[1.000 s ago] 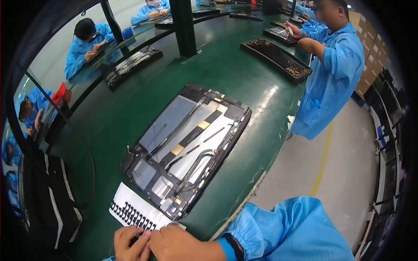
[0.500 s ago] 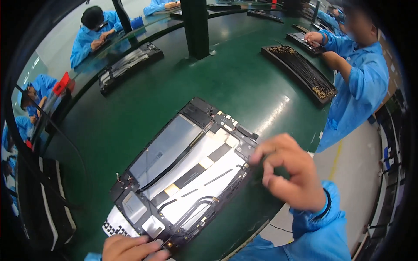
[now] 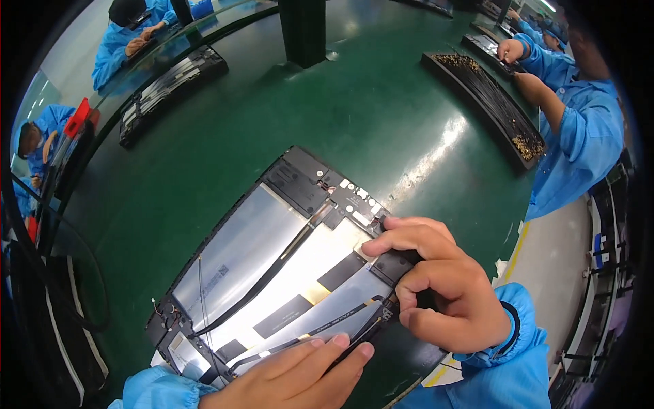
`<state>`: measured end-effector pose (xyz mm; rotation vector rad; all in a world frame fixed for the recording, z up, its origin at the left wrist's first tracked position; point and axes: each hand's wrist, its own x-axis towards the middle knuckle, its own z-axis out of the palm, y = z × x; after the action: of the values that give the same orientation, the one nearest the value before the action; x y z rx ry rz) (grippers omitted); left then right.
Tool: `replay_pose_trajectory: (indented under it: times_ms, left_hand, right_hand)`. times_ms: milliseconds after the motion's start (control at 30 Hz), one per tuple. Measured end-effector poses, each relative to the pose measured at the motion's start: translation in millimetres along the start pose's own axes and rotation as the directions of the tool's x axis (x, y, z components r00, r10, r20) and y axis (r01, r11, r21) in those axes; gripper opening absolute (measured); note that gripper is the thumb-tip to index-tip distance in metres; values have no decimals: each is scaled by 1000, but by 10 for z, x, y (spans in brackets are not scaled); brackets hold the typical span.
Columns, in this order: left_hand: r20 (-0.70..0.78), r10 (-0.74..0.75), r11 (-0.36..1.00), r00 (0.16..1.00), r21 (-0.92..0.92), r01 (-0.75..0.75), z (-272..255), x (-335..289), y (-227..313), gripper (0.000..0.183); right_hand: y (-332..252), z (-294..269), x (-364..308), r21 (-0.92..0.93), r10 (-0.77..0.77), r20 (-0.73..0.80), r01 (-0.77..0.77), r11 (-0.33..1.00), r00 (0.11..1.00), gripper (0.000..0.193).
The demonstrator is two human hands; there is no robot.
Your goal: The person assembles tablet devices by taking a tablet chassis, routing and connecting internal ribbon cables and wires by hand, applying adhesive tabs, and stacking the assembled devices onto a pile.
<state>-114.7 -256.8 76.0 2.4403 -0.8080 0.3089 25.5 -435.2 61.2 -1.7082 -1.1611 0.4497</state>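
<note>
An opened tablet [image 3: 279,232] lies slanted on the green table, its inside facing up. It shows silvery battery plates, dark strips, thin cables and small circuit boards along its black frame. My left hand [image 3: 300,375] lies over the near right part of the tablet with its fingers stretched out, covering that edge. My right hand [image 3: 449,286] is at the tablet's right corner. Two of its fingers reach onto the board and light plate there, while the others curl at the side edge. Whether a small part is under those fingertips is hidden.
A black tray of thin dark cables with gold ends [image 3: 487,109] lies at the far right, near a person in blue [image 3: 579,129]. Another tray of parts [image 3: 170,88] is at the far left. A dark green post [image 3: 302,34] rises at the back.
My left hand has moved from the tablet's near end up along its right side and now lies flat. My right hand has come onto the corner. The view has shifted closer.
</note>
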Motion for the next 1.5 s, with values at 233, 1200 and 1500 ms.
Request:
replay_pose_trajectory:
  times_ms: [233,1200,1500]
  left_hand:
    - [35,-5,998,999,56,3,-77,160,26,20]
    - [108,-34,999,994,-12,36,72,80,-38,36]
    - [-10,-618,759,787,257,599,-570,-420,-770,39]
  right_hand:
    - [-5,-26,-10,-53,-26,-69,22,998,997,8]
    - [-58,47,-56,-283,-216,-131,173,944,968,13]
    - [-436,663,-681,-546,-108,-200,-19,837,974,35]
